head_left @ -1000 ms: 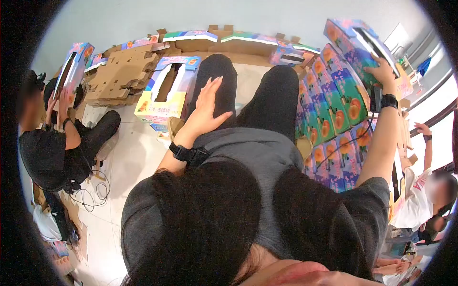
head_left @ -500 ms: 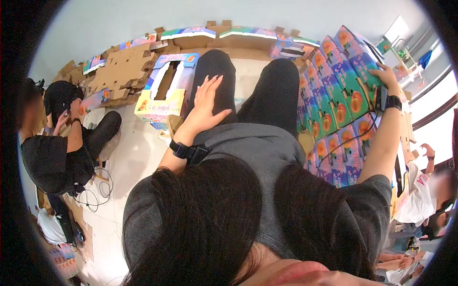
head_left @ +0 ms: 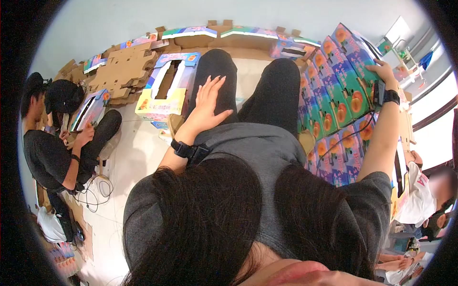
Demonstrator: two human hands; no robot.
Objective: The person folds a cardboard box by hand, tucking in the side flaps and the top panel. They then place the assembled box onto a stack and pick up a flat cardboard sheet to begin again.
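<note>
My left hand [head_left: 208, 102] lies on my left thigh, fingers stretched out and spread, holding nothing. Just left of that leg stands a printed carton [head_left: 162, 101] with a yellow front, peach pictures and a long cut-out in its top. My right hand [head_left: 383, 74] rests over the upper edge of the end carton in a stack of peach-printed cartons [head_left: 334, 105] at my right. Its thumb is apart from the fingers, and part of the fingers is hidden. A dark cable [head_left: 346, 138] runs across the lower cartons.
Flat brown cardboard [head_left: 126, 66] and more printed cartons [head_left: 188, 32] line the wall. At the left a seated co-worker [head_left: 50, 148] handles a carton [head_left: 90, 110]; loose cables [head_left: 98, 193] lie on the floor behind. Other people [head_left: 420, 195] sit at the right.
The co-worker at left now has a carton in front of them and has lowered their hands. My right hand has shifted slightly on the carton. A person's raised hand at right has come down.
</note>
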